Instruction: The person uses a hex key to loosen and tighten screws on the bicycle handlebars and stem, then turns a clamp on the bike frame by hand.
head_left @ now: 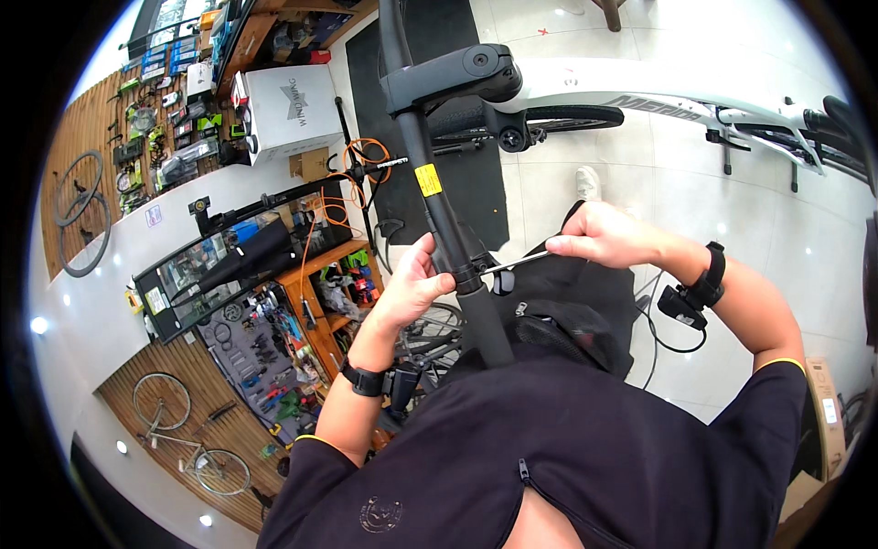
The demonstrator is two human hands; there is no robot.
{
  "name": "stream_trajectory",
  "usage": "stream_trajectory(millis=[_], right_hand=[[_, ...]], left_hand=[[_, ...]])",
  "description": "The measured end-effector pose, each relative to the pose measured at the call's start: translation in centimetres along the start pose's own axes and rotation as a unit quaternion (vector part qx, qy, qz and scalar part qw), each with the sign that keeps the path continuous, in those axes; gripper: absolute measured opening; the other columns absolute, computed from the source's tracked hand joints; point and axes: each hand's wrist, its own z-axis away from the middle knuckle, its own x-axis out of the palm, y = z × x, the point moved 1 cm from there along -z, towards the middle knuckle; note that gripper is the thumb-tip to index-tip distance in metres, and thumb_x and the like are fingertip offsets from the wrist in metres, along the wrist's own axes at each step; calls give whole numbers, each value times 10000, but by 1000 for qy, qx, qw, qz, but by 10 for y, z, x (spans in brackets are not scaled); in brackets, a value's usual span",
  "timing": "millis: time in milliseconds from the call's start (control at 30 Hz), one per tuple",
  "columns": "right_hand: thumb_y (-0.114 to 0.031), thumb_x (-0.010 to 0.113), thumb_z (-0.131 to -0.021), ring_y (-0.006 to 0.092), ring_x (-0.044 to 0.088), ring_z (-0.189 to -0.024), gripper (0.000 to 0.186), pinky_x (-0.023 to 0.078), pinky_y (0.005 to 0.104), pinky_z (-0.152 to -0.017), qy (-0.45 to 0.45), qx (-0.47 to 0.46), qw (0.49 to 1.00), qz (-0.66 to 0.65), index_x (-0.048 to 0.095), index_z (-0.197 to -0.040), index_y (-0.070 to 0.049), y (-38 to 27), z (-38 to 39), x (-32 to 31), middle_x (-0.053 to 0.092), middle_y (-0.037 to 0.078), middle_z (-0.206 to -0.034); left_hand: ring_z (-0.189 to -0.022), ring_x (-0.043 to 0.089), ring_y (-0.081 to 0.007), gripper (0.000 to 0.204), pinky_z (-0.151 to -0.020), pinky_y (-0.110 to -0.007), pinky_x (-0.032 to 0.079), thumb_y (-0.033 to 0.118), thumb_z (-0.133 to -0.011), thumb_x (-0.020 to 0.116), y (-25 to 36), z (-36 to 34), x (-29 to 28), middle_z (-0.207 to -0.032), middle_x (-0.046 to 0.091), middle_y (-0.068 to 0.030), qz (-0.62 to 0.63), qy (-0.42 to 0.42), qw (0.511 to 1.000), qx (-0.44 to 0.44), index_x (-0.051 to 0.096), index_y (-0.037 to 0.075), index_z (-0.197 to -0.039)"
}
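A black handlebar (421, 137) with a yellow sticker (428, 180) runs toward me from the stem (457, 78) of a white bicycle (622, 87). My left hand (409, 291) is closed round the bar beside the grip (485, 325), its thumb by a small black clamp (468, 274). In my right hand (599, 236) is a slim metal hex key (523, 263), pinched by thumb and fingers. Its far end meets the clamp area; the exact contact is too small to make out. Below the bar hangs a dark lever (502, 282), partly hidden.
The bicycle's front wheel (567, 117) stands over a black mat (366, 101) on the tiled floor. To the left are a repair stand (274, 197) with an orange hose (366, 151), a white box (291, 112), wooden shelves (315, 320) and a tool board (247, 352).
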Motion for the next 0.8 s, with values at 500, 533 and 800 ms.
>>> stream_trajectory(millis=[500,533,800], right_hand=[[-155,729,-886,137,481,-546,192,408,282,-536,153,-163,975,-6,665,-791,0,1,2,12,561,60,-605],[-162,728,-884,146,493,-550,203,412,280,-543,140,-147,979,8,657,-784,0,-1,4,11,561,59,-611],[-372,644,-964,58,292,-548,484,255,309,-480,6,22,995,-94,539,-622,-45,9,2,9,331,-62,-561]], left_hand=[[-1200,538,-142,728,-1045,-307,446,233,-823,826,1,3,4,-1294,536,-62,5,11,1000,26,402,-14,-1361],[-1205,532,-143,721,-1047,-306,442,219,-825,823,2,4,7,-1295,530,-64,3,12,999,31,398,-16,-1358],[-1185,557,-172,699,-1054,-326,446,183,-818,826,17,5,8,-1276,564,-101,-27,1,999,19,405,-35,-1331]])
